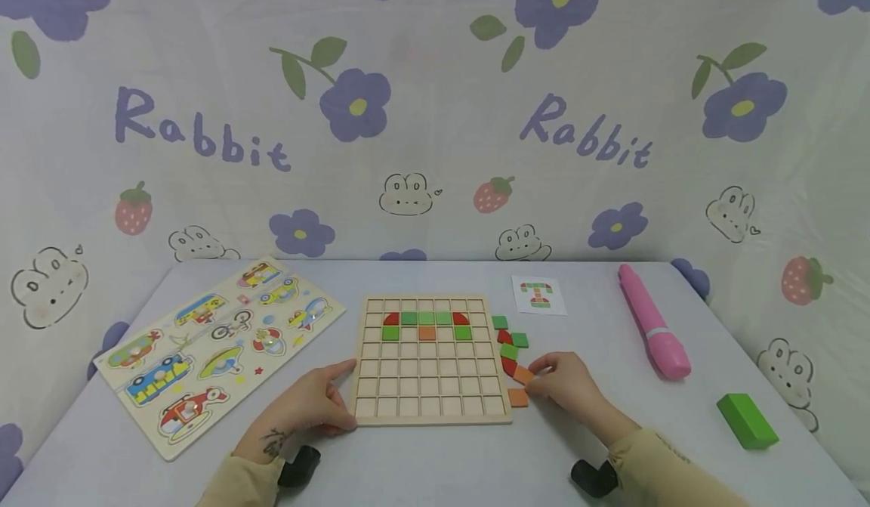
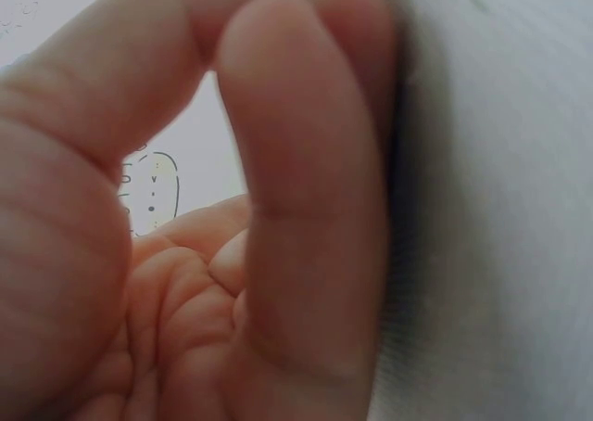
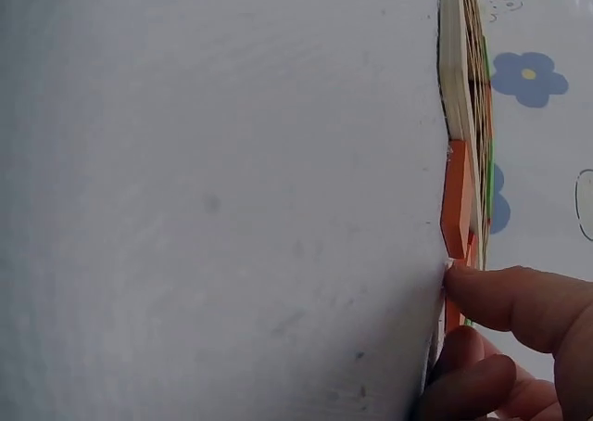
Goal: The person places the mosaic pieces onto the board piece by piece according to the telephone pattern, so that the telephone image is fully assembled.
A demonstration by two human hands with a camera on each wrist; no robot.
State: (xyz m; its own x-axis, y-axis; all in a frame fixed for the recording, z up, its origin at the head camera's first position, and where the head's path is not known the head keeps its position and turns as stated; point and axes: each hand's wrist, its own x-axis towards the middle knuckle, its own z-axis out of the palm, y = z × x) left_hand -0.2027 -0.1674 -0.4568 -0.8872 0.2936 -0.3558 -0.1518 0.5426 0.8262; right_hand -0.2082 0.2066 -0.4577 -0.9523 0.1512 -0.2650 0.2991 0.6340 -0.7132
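A wooden grid board (image 1: pixel 435 420) lies on the table with red, green and orange tiles in its upper cells. My left hand (image 1: pixel 316 401) touches the board's left edge, one finger higher up and another digit by the near corner. Its bent fingers (image 2: pixel 306 189) fill the left wrist view, which hides the board. At the board's right side, my right hand (image 1: pixel 567 386) pinches an orange tile (image 1: pixel 522 375) by its edge. Another orange tile (image 1: pixel 518 397) lies just nearer, against the board. Green tiles (image 1: pixel 519 340) and dark red quarter-round pieces (image 1: pixel 504 336) lie loose beyond.
A pattern card (image 1: pixel 539 295) lies behind the loose tiles. To the left is a vehicle puzzle board (image 1: pixel 251 375). A pink wand-shaped object (image 1: pixel 655 326) and a green block (image 1: pixel 748 421) lie at the right. Patterned cloth (image 1: pixel 435 137) hangs behind the table.
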